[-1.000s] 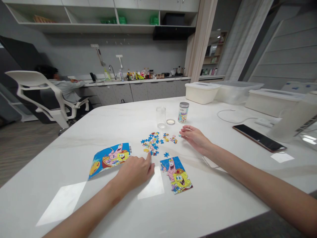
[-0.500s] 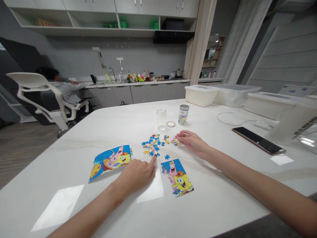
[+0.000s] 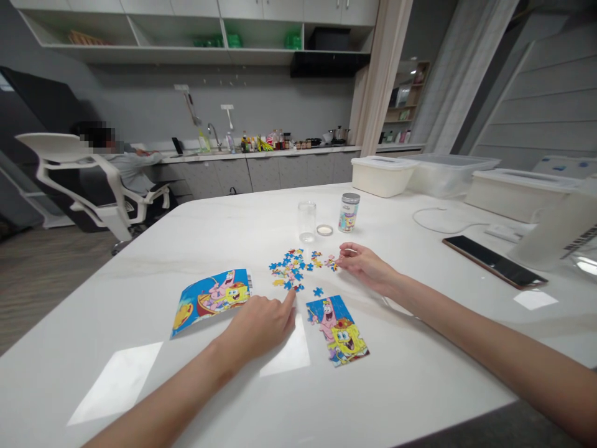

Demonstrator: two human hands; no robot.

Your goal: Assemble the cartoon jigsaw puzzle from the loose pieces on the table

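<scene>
My left hand has its index finger stretched out, the tip on a blue puzzle piece with red at the near edge of a loose pile of puzzle pieces. The other fingers are curled in. My right hand rests at the pile's right side, fingers apart, its tips beside a few pinkish puzzle pieces. Between the hands lies a partly joined puzzle with a pink and a yellow cartoon figure. A single blue puzzle piece lies just above it. Left of my left hand is a curled picture sheet.
Behind the pile stand a clear jar, a round lid and a printed can. A phone, a white cable and storage boxes are on the right. A person sits at the far left.
The view has shifted slightly, so things on the table sit a little higher and further right. Both hands keep nearly the same places and poses relative to the pieces.
</scene>
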